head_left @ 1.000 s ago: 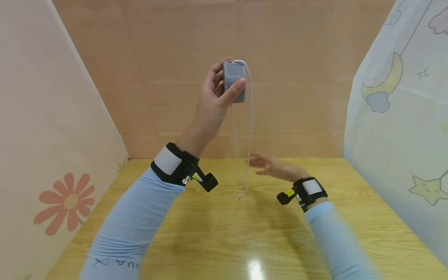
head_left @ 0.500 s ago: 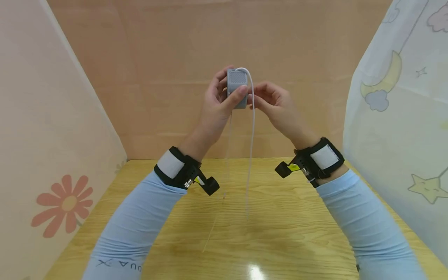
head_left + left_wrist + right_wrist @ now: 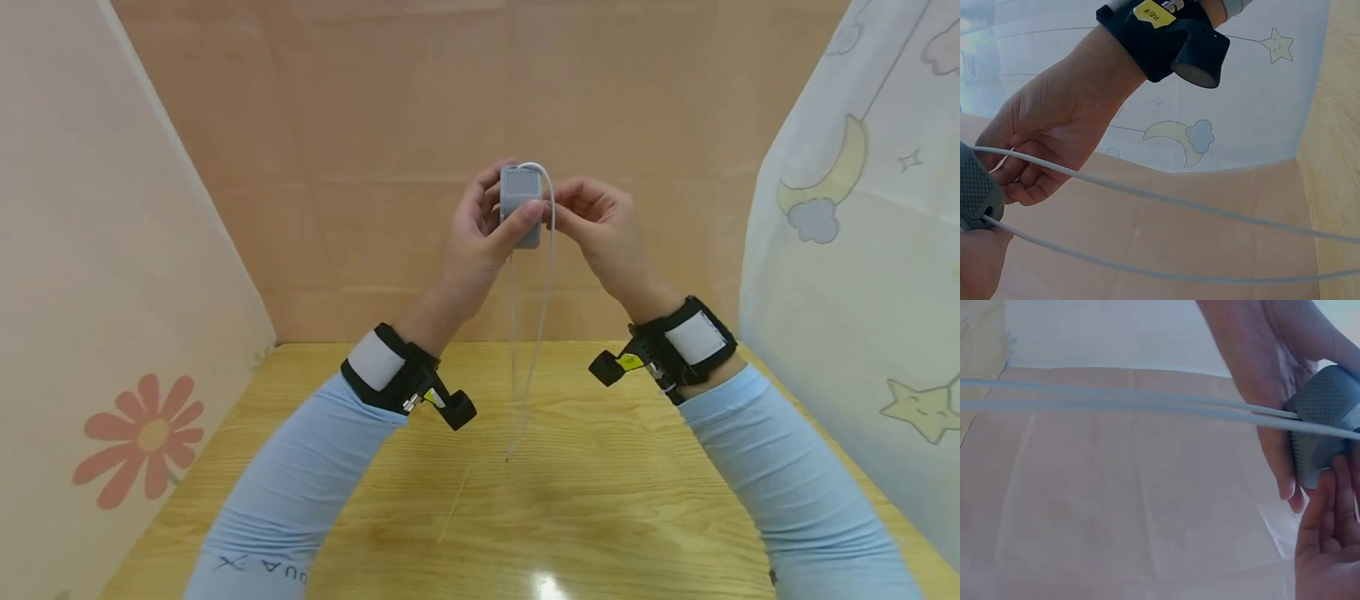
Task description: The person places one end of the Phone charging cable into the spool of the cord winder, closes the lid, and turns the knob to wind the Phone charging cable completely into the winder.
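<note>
- Grey box (image 3: 520, 204): a small plastic unit with a mesh face, held raised well above the desk (image 3: 600, 500), between the two hands.
- Left hand (image 3: 480, 237): clamped on the box. The thumb lies across the front face and the fingers wrap the far side.
- Right hand (image 3: 596, 225): fingers curled together just to the right of the box, at the cord (image 3: 547, 275). They appear to pinch the cord where it arches over the top of the box; the left wrist view shows curled fingers (image 3: 1029, 181) against the cord (image 3: 1166, 199), but the contact point itself is small.
- Cord: white and thin. It leaves the top of the box, loops over, and hangs below both hands in two strands. The free end (image 3: 508, 457) dangles just above the desk; touching or apart cannot be told.
- Backdrop: peach panel behind the hands, flower-print sheet to the left, moon-and-star sheet to the right.
- Risk, slip: the left-hand grip rests mainly on the thumb. A sideways pull from the right hand could twist the box out of that grip.
- Risk, strain: a sharp tug on the cord close to the box would load its exit point.
- Risk, snag: the hanging strands lie close together and could tangle or catch on a wrist camera (image 3: 456, 408).
</note>
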